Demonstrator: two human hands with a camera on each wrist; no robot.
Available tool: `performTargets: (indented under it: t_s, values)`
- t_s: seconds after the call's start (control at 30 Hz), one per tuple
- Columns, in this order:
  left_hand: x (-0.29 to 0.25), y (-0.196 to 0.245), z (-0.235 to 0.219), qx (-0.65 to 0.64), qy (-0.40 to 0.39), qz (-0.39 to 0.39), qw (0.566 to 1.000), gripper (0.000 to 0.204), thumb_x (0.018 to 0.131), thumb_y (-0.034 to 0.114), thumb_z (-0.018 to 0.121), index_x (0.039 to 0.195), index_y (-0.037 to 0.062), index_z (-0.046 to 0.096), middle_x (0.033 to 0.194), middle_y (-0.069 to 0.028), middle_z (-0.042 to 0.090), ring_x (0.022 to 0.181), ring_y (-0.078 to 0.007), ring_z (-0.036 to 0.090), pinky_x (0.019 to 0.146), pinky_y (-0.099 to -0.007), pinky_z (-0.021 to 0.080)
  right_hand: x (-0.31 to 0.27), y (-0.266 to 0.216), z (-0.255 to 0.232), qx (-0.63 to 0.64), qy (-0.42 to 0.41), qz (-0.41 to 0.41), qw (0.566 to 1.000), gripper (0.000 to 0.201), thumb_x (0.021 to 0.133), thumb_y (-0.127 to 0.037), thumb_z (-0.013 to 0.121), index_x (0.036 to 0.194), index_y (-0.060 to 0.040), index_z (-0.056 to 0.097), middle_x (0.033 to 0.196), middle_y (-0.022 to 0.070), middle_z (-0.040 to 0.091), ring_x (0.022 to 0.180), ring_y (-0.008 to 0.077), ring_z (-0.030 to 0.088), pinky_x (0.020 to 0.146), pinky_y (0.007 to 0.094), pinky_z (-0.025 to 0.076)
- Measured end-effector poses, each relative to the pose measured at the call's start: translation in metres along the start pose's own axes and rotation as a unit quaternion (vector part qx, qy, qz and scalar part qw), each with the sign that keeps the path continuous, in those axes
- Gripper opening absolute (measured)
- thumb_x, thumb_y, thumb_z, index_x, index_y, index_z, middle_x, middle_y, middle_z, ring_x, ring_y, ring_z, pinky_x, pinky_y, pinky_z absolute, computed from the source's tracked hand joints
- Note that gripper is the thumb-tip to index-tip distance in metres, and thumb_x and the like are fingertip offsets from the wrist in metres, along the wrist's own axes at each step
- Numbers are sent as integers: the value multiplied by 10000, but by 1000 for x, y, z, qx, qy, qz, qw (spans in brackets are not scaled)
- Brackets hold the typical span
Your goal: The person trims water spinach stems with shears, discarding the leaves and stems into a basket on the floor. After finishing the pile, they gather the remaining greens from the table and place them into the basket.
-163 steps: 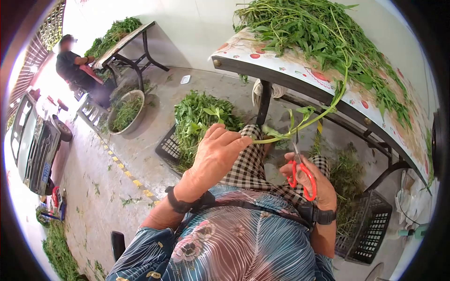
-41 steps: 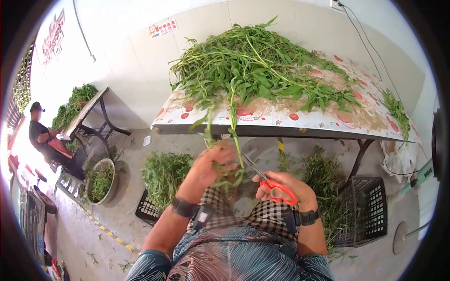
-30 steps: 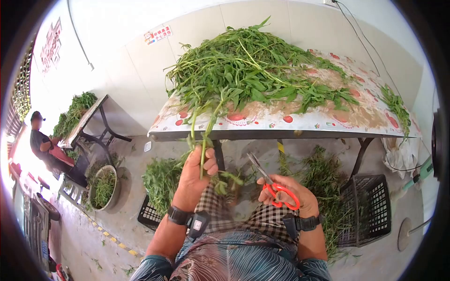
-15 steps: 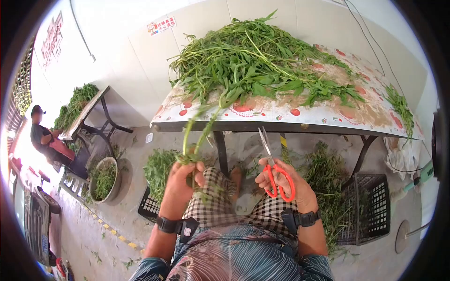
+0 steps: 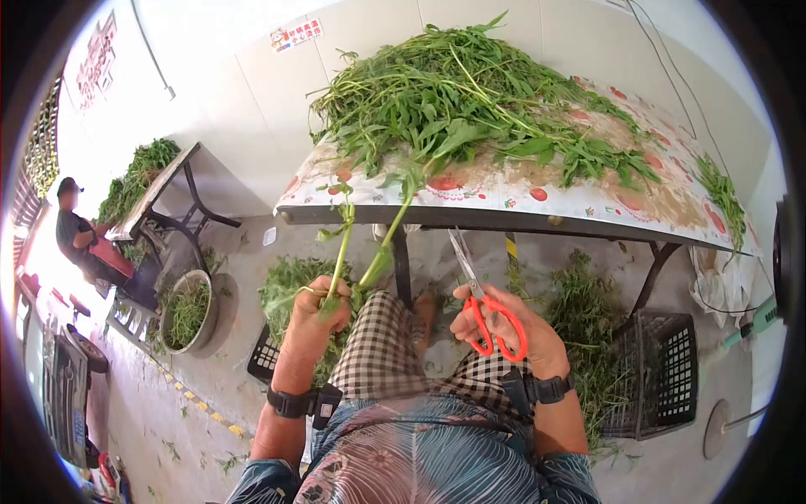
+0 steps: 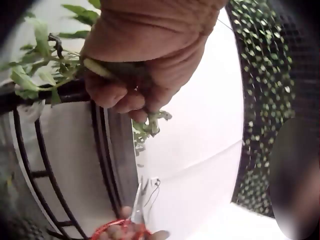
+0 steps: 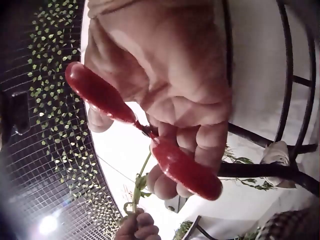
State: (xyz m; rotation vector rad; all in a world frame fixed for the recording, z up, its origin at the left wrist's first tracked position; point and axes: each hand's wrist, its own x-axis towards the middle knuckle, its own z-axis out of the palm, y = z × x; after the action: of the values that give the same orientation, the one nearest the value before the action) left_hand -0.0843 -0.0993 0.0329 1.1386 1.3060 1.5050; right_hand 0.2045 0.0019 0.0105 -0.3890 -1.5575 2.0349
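My left hand (image 5: 317, 311) grips leafy green stems (image 5: 340, 260) above the left thigh. One stem slants up from the hand to the front edge of the table, where its leaves overlap the heap of greens (image 5: 437, 97). In the left wrist view, the fingers curl around a pale stem (image 6: 97, 68). My right hand (image 5: 516, 328) holds scissors (image 5: 478, 290) with red handles above the right thigh. Their blades point up toward the table edge with a narrow gap between them, apart from the stems. The right wrist view shows the red handles (image 7: 185, 170) against the palm.
A table (image 5: 512, 202) with a strawberry-patterned cover spans the front. Black crates stand at both sides, the left crate (image 5: 264, 359) with greens, the right crate (image 5: 672, 370) beside heaped stems (image 5: 588, 311). Farther left are a basin (image 5: 208, 311) and a seated person (image 5: 82, 231).
The left hand has moved left and down with the stems, away from the scissors. The scissors have turned to point more upward. Over five seconds ago, they were at a long stem.
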Motion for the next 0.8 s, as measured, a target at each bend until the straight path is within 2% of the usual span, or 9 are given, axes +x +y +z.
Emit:
performTargets:
  t_s: [0.17, 0.27, 0.37, 0.47, 0.57, 0.67, 0.77, 0.8]
  values:
    - [-8, 1, 8, 91, -18, 21, 995, 85, 783, 10, 585, 861, 28, 614, 680, 26, 538, 598, -39, 461, 533, -191, 358, 3, -2, 7, -42, 11, -21, 999, 705, 809, -444, 648, 1289, -8, 371, 935, 65, 595, 833, 124, 552, 678, 244, 455]
    - [-10, -1, 16, 180, 2, 31, 983, 68, 770, 14, 582, 822, 30, 622, 684, 43, 534, 596, -29, 449, 529, -185, 350, 0, 1, 9, -37, 28, -2, 999, 664, 823, -392, 652, 1294, -17, 371, 947, 53, 591, 843, 109, 536, 663, 231, 449]
    - [-11, -2, 14, 279, 15, 42, 959, 116, 736, 6, 558, 829, 17, 626, 676, 40, 534, 608, -34, 455, 538, -196, 357, -6, 8, 3, -55, 3, 22, 998, 660, 832, -376, 643, 1313, -25, 358, 994, 64, 576, 855, 107, 529, 682, 234, 450]
    - [-14, 3, 19, 291, 33, 28, 956, 167, 706, -1, 528, 837, 11, 631, 680, 25, 529, 605, -47, 447, 543, -211, 359, -16, 15, -5, -28, 23, 59, 998, 680, 833, -388, 635, 1336, -36, 341, 1034, 82, 556, 874, 124, 534, 714, 246, 457]
    - [-15, 7, 22, 309, 33, 10, 950, 171, 704, 0, 525, 836, 11, 633, 680, 22, 529, 612, -47, 454, 552, -206, 363, -13, 11, -4, -95, 13, -25, 995, 724, 823, -439, 629, 1348, -41, 329, 1059, 97, 539, 904, 151, 541, 750, 260, 457]
    - [-18, 5, 26, 319, 38, 17, 947, 162, 710, 8, 538, 839, 13, 636, 662, 21, 530, 612, -48, 463, 552, -207, 368, -1, 1, 5, -110, 11, 5, 994, 715, 835, -481, 592, 1345, -48, 337, 1048, 94, 541, 902, 162, 546, 761, 257, 453]
    - [-22, 6, 28, 340, 43, 41, 939, 171, 714, 12, 549, 858, 18, 640, 650, 7, 535, 597, -54, 465, 545, -212, 374, 5, -2, 5, -138, 39, 10, 990, 658, 867, -483, 539, 1327, -49, 358, 1033, 93, 551, 875, 160, 554, 753, 259, 456]
    - [-24, 7, 28, 348, 45, 47, 935, 184, 714, 10, 548, 872, 19, 642, 649, -4, 539, 585, -58, 462, 539, -216, 376, 6, -1, 5, -137, 63, 15, 989, 684, 854, -531, 519, 1309, -42, 376, 1018, 101, 565, 860, 168, 568, 725, 262, 469]
